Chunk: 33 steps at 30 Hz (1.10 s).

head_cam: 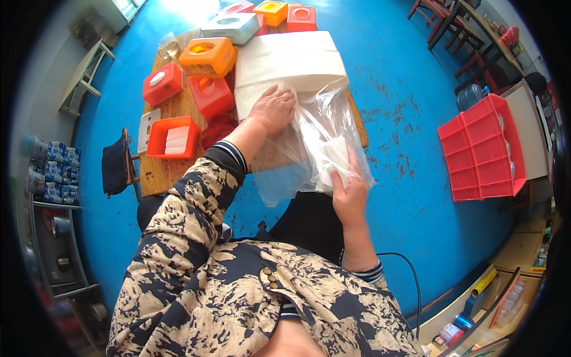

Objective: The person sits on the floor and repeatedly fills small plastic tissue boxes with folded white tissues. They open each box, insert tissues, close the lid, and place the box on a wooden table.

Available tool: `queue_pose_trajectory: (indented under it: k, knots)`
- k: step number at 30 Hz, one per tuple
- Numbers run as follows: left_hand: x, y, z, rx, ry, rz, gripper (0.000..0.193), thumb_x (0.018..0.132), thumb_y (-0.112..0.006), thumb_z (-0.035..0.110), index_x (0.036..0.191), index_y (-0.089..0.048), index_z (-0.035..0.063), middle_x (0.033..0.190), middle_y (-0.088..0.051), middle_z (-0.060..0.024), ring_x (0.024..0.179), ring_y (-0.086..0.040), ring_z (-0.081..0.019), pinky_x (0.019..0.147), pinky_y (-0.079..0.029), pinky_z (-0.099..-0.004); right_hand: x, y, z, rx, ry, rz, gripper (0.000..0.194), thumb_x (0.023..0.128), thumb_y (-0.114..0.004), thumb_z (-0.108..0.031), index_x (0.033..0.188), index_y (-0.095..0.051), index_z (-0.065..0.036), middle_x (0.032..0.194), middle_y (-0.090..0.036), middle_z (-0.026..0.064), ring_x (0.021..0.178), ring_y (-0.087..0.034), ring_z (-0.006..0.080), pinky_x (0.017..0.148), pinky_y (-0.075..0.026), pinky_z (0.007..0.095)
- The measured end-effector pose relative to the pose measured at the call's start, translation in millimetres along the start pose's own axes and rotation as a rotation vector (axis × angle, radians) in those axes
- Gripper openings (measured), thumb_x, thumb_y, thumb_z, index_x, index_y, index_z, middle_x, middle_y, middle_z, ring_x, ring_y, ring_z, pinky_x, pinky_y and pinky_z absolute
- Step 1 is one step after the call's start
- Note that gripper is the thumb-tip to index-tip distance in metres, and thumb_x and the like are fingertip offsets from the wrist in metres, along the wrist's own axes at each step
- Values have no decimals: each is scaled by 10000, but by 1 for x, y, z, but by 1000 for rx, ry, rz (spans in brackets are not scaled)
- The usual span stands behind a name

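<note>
A large stack of white paper napkins lies on the wooden table, partly inside a clear plastic bag. My left hand rests flat on the near left part of the stack and bag, its fingers slightly spread. At the bag's near right side, my right hand grips a small bundle of white napkins together with the film around it. Left of my forearm stands an open orange-red tissue box with folded napkins inside. Beside it lies a pale tissue box lid with holes.
Red, orange and pale blue tissue boxes crowd the table's left and far side, near a glass mug. A dark red cloth lies by my left forearm. At right stands a red plastic crate; a folding stool stands left.
</note>
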<state>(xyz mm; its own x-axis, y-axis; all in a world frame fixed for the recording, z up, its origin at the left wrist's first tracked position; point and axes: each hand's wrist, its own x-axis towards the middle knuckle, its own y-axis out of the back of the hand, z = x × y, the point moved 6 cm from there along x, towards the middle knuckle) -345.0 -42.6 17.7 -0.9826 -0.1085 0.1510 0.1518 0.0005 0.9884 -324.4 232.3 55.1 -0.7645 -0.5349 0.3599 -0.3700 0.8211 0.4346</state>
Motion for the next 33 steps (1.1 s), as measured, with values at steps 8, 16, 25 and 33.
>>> queue_pose_trajectory:
  k: [8,16,25,33]
  knots:
    - [-1,2,0,5,-1,-15,360,992,-536,257,1275,-667,76,1404,-619,-56,1423,-469,-202,1256,-253,-435,-8,49,-60,-36,413,-93,491,889,-673,-21,1372,-590,-11,1225,-699,229,1115,-684,414,979,-538,445]
    - [-7,32,3,-316,-21,103,449,1044,-476,252,1465,-537,109,1538,-505,-97,1491,-383,-259,1289,-182,-423,34,89,-66,433,96,128,659,902,-674,15,1518,-440,12,1272,-672,167,1160,-643,216,983,-510,347]
    - [-103,132,-19,-1624,81,330,734,1025,-592,517,1568,-363,80,1527,-499,-161,1382,-505,-287,1168,-384,-415,79,40,-99,416,97,-35,608,878,-664,38,1465,-512,-7,1253,-684,158,1163,-647,213,1001,-501,339]
    - [-162,123,-16,-1665,452,378,932,821,-909,307,1518,-354,32,1358,-583,-149,1256,-583,-208,1062,-509,-351,84,-47,-121,592,99,-16,583,880,-671,46,1442,-530,-17,1325,-644,132,1231,-612,213,1047,-489,334]
